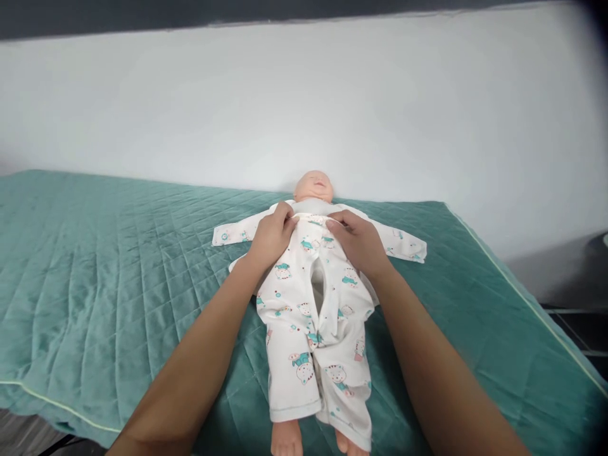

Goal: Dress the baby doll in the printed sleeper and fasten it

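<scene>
Baby doll with a pinkish, smooth bald head (313, 185) laid face-up on a green quilted cover (142, 278), mid-scene; head placed far, next to a plain white wall (304, 95), bare feet (286, 438) pointed near. Doll's legs covered by white cloth trousers printed with cartoon animals (291, 304); waistband drawn up to the chest, open slit seen at the crotch. Waistband's left part pinched between thumb and fingers of the left hand (275, 235); right part pinched likewise by the right hand (360, 239). White printed long-sleeved top (244, 229) spread beneath, sleeves stretched out left and right; whether arms are inside cannot be told.
</scene>
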### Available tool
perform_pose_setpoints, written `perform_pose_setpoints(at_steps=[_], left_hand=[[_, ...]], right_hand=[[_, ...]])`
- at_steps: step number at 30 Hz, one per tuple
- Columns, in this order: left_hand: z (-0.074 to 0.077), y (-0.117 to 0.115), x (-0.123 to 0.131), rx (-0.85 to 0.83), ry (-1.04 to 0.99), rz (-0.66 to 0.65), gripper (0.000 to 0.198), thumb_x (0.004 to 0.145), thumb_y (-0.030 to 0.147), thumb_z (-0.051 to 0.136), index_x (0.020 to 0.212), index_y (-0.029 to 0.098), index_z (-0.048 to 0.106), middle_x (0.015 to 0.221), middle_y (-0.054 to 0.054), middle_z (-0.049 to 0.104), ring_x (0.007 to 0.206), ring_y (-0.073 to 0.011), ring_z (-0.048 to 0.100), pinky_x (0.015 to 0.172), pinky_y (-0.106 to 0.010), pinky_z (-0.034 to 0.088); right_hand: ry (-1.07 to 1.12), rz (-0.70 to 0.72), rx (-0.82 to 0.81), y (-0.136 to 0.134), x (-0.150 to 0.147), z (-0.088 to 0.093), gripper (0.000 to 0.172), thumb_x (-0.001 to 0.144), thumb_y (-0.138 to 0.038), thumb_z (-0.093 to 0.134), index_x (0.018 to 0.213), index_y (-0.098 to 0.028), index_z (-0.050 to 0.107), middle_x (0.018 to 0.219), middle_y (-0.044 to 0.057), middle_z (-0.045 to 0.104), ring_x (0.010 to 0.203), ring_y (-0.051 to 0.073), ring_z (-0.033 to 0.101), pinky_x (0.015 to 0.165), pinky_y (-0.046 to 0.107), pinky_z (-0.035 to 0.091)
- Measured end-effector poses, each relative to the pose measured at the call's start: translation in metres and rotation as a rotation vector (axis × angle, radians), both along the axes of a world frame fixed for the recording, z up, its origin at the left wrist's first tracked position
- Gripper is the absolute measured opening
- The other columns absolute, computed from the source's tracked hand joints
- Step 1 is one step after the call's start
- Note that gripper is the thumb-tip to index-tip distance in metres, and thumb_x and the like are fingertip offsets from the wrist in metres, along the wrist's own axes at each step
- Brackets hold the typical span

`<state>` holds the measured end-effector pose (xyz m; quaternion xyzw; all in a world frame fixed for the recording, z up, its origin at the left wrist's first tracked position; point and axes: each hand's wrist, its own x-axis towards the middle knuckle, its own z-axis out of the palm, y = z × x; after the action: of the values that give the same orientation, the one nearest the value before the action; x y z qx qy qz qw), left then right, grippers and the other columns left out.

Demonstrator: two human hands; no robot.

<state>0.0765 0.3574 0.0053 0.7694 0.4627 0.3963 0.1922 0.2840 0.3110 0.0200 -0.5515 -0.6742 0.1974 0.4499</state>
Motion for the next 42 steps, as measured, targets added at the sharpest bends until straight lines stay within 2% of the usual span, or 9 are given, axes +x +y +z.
perform_pose_setpoints(at_steps=[5, 12, 19, 24, 27, 30, 35, 39, 42], left_hand=[[0.007, 0.027, 0.009, -0.226, -0.151, -0.047, 0.012, 0.093, 0.019, 0.052, 0.085, 0.021, 0.043, 0.069, 0.005, 0.045, 0.066, -0.0124, 0.042, 0.067, -0.027, 0.031], [-0.010, 0.039, 0.011, -0.339, -0.328, 0.001, 0.012, 0.092, 0.024, 0.057, 0.085, 0.021, 0.047, 0.068, 0.006, 0.049, 0.064, -0.0112, 0.046, 0.066, -0.025, 0.034], [-0.014, 0.021, 0.010, -0.279, -0.288, 0.198, 0.017, 0.086, 0.031, 0.067, 0.079, 0.020, 0.056, 0.067, 0.003, 0.056, 0.068, -0.0137, 0.052, 0.068, -0.027, 0.036], [-0.019, 0.008, 0.002, -0.217, -0.186, 0.237, 0.022, 0.089, 0.029, 0.062, 0.110, 0.025, 0.064, 0.066, 0.004, 0.052, 0.066, -0.0152, 0.051, 0.067, -0.026, 0.038], [-0.023, 0.001, -0.007, -0.124, -0.078, 0.165, 0.035, 0.093, 0.028, 0.054, 0.127, 0.029, 0.065, 0.092, -0.002, 0.061, 0.083, -0.0168, 0.057, 0.079, -0.027, 0.044], [-0.028, -0.004, -0.017, -0.080, 0.040, 0.010, 0.048, 0.097, 0.026, 0.046, 0.142, 0.039, 0.055, 0.118, -0.002, 0.057, 0.100, -0.0168, 0.057, 0.093, -0.028, 0.044], [-0.027, -0.006, -0.024, -0.138, 0.127, -0.071, 0.053, 0.098, 0.026, 0.041, 0.147, 0.045, 0.045, 0.121, 0.000, 0.056, 0.103, -0.0182, 0.056, 0.097, -0.030, 0.042], [-0.020, -0.010, -0.024, -0.094, 0.173, -0.069, 0.064, 0.095, 0.021, 0.042, 0.154, 0.043, 0.035, 0.130, -0.002, 0.053, 0.102, -0.0195, 0.057, 0.094, -0.031, 0.043], [-0.020, -0.010, -0.023, -0.074, 0.132, -0.086, 0.058, 0.096, 0.022, 0.044, 0.148, 0.045, 0.043, 0.130, 0.000, 0.053, 0.106, -0.0195, 0.056, 0.095, -0.030, 0.042]], right_hand=[[0.004, -0.136, -0.069, 0.032, -0.002, 0.000, 0.022, 0.089, -0.041, 0.058, 0.079, -0.022, 0.062, 0.068, -0.002, 0.057, 0.071, 0.017, 0.051, 0.071, 0.031, 0.039], [0.085, -0.129, -0.165, 0.055, -0.001, 0.000, 0.028, 0.084, -0.043, 0.062, 0.068, -0.020, 0.060, 0.067, -0.001, 0.058, 0.069, 0.017, 0.049, 0.071, 0.031, 0.039], [0.303, -0.249, -0.196, 0.032, -0.004, -0.006, 0.025, 0.072, -0.042, 0.075, 0.078, -0.020, 0.064, 0.072, 0.000, 0.063, 0.068, 0.016, 0.054, 0.069, 0.032, 0.044], [0.322, -0.264, -0.125, 0.013, 0.000, -0.011, 0.017, 0.072, -0.034, 0.072, 0.080, -0.020, 0.065, 0.083, 0.003, 0.067, 0.078, 0.018, 0.059, 0.080, 0.034, 0.049], [0.276, -0.284, -0.078, 0.003, 0.004, -0.016, 0.014, 0.075, -0.033, 0.068, 0.082, -0.021, 0.065, 0.084, 0.003, 0.067, 0.080, 0.019, 0.059, 0.083, 0.037, 0.049], [0.222, -0.303, -0.071, -0.010, 0.007, -0.023, 0.017, 0.077, -0.036, 0.064, 0.084, -0.021, 0.067, 0.087, 0.005, 0.067, 0.082, 0.020, 0.059, 0.086, 0.040, 0.049], [0.253, -0.421, -0.061, -0.034, 0.011, -0.035, 0.024, 0.074, -0.039, 0.067, 0.090, -0.021, 0.065, 0.092, 0.006, 0.065, 0.083, 0.021, 0.059, 0.083, 0.039, 0.050], [0.353, -0.370, -0.136, -0.041, 0.010, -0.039, 0.023, 0.075, -0.041, 0.068, 0.087, -0.022, 0.062, 0.084, 0.004, 0.065, 0.080, 0.021, 0.060, 0.080, 0.039, 0.051], [0.342, -0.340, -0.066, -0.040, 0.010, -0.039, 0.028, 0.076, -0.040, 0.068, 0.097, -0.023, 0.066, 0.101, 0.008, 0.069, 0.095, 0.024, 0.063, 0.089, 0.041, 0.052]])
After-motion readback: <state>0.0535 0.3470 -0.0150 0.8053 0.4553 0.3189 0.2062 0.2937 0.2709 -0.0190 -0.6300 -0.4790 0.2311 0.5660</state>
